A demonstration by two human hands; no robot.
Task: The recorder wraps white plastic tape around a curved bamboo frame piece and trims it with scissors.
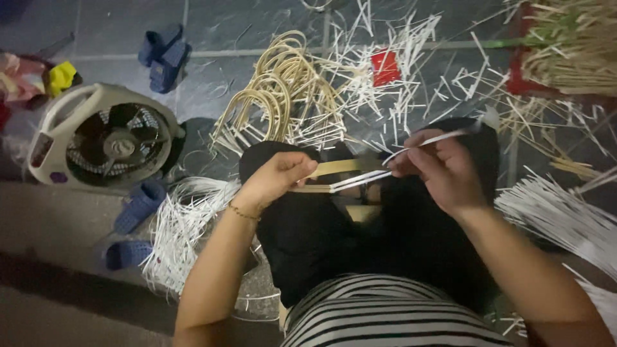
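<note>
1. Nearest, the left hand (277, 175) is closed, pinching the bent tan strip (334, 169) over the lap.
2. Just beside it, the right hand (443, 170) pinches the white strips (363, 179), long axis running rightward, slightly upward.
3. Beyond lie scattered white offcuts (385, 96).

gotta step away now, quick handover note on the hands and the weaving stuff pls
Left hand: closed on the bent tan strip, held over the lap.
Right hand: pinching thin white strips that run to the tan strip's end.
Around: a pile of bent tan hoops ahead on the floor, white strip bundles at the left knee and more on the right, a fan on the left.
Done: white strips meet the tan strip.
Left: how far the wrapping has got cannot be told.
</note>
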